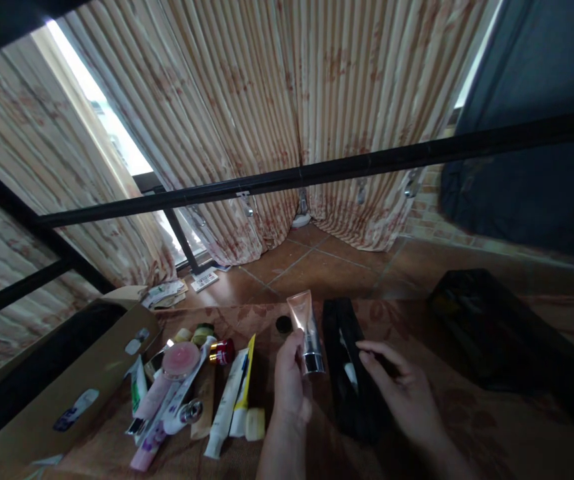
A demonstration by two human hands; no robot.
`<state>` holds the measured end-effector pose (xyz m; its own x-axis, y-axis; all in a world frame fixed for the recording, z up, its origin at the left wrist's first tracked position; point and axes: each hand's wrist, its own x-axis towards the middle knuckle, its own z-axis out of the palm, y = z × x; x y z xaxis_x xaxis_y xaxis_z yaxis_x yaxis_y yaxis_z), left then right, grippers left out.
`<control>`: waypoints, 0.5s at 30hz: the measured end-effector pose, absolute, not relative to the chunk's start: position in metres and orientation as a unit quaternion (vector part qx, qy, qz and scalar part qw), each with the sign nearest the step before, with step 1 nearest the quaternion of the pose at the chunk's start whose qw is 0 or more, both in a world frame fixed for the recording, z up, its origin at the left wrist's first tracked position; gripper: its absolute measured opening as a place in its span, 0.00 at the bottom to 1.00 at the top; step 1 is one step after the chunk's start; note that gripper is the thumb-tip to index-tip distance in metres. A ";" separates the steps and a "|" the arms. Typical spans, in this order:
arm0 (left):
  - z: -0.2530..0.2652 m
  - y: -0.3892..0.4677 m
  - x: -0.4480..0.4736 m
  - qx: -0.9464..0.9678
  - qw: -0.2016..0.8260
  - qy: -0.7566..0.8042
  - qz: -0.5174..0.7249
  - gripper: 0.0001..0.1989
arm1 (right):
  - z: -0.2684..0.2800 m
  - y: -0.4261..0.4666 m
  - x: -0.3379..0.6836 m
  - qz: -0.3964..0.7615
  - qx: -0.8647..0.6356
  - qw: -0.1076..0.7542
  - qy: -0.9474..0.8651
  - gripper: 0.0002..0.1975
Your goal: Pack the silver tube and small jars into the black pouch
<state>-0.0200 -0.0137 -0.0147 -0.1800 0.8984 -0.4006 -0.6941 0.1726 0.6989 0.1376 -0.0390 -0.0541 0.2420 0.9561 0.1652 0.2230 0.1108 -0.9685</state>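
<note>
Pink-silver tube (311,330), grasped in my left grip (291,380), nine o'clock of black fabric pouch (334,373): likely light, slippery; hold near cap (313,363). Right grip (401,387) at pouch; pinch unclear.

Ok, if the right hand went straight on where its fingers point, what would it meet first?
The black pouch; the right hand seems to be right at its open edge. Beyond, the tube in the left hand looks next, though depth is unclear.

Home interior: floral curtains (247,100), tiled floor (337,263), assorted toiletries (181,361).
</note>
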 end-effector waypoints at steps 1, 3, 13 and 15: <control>-0.015 -0.014 -0.020 0.118 0.630 0.427 0.638 0.13 | -0.054 -0.039 0.138 0.334 -0.575 0.540 -0.516 0.17; -0.015 -0.015 -0.019 0.119 0.634 0.417 0.640 0.14 | -0.056 -0.039 0.139 0.332 -0.577 0.539 -0.516 0.17; -0.012 -0.015 -0.019 0.088 0.639 0.423 0.637 0.13 | -0.059 -0.039 0.139 0.354 -0.590 0.539 -0.486 0.17; -0.011 -0.016 -0.019 0.085 0.632 0.437 0.634 0.13 | -0.057 -0.039 0.139 0.350 -0.593 0.539 -0.486 0.17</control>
<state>-0.0188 -0.0159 -0.0112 -0.1859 0.8759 -0.4453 -0.7270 0.1823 0.6620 0.1386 -0.0391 -0.0571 0.2837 0.9527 0.1093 0.1991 0.0529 -0.9785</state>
